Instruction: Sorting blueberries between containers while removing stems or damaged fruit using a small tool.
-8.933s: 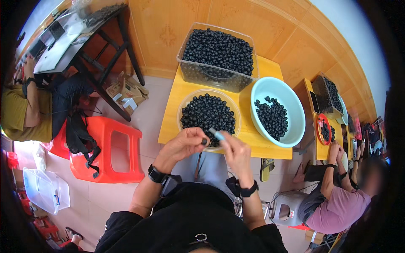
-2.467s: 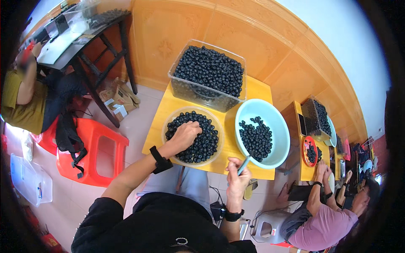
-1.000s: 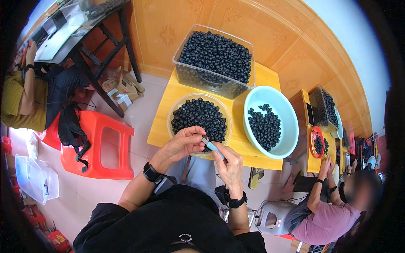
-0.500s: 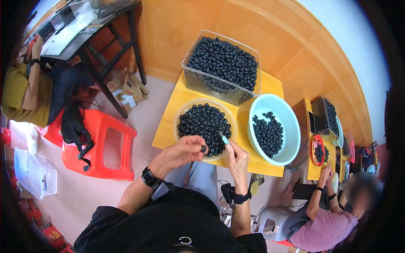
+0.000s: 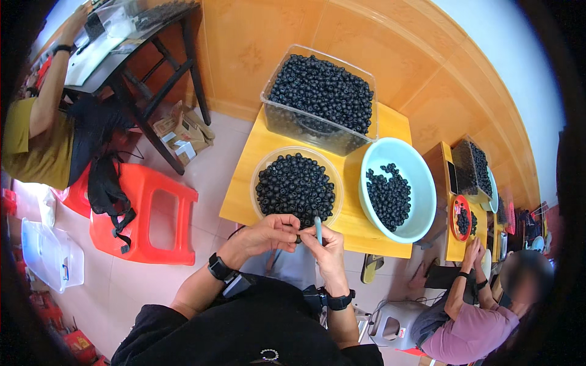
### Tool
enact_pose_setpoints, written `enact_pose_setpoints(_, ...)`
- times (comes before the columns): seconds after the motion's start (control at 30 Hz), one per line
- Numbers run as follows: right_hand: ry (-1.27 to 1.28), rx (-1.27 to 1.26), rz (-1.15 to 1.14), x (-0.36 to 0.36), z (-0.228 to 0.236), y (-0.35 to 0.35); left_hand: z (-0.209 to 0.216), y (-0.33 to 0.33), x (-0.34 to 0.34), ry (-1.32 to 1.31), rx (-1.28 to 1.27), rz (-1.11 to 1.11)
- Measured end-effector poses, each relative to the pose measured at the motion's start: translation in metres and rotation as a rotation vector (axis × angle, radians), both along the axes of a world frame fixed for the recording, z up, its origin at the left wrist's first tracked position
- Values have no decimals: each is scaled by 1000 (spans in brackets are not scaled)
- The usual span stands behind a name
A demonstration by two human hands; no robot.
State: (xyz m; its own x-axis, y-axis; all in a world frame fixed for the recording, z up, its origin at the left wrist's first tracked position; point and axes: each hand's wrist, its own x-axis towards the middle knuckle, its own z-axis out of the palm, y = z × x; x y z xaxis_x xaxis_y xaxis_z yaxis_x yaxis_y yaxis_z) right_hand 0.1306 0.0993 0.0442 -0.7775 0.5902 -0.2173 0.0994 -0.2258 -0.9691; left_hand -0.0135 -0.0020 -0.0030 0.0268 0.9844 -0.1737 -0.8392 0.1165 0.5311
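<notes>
My left hand (image 5: 264, 236) pinches a small round black piece (image 5: 298, 239) between thumb and fingertips. Closed around a slim tool with a pale blue handle (image 5: 318, 228), my right hand (image 5: 328, 253) meets the left one at that piece. The tool's working tip is hidden by the fingers. Just beyond both hands, a round shallow tray (image 5: 256, 172) is heaped with similar black pieces, some showing a hole. To its right, a light blue basin (image 5: 421, 201) holds a smaller pile of them.
A clear plastic bin (image 5: 317, 135) full of black pieces stands at the back of the yellow table (image 5: 241, 198). On the left are a red stool (image 5: 143, 210) and a person at a dark table (image 5: 116, 67). Another person (image 5: 470, 326) sits at the right.
My hands have come together and slightly closer to me. The right hand brought the tool to the piece in the left, and its handle now points upward.
</notes>
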Motion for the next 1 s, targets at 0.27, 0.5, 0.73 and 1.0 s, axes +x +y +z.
enact_pose_setpoints(0.27, 0, 342, 65, 3, 1, 2, 5, 2, 7, 17, -62, 53)
enact_pose_setpoints(0.5, -138, 722, -265, 17, 26, 93, -5, 11, -28, 652, -132, 344)
enact_pose_setpoints(0.73, -135, 956, -514, 26, 46, 109, -13, 43, -25, 1336, -133, 515)
enact_pose_setpoints(1.0, -224, 870, -385, 41, -18, 57, -15, 65, 4, 1830, -151, 476)
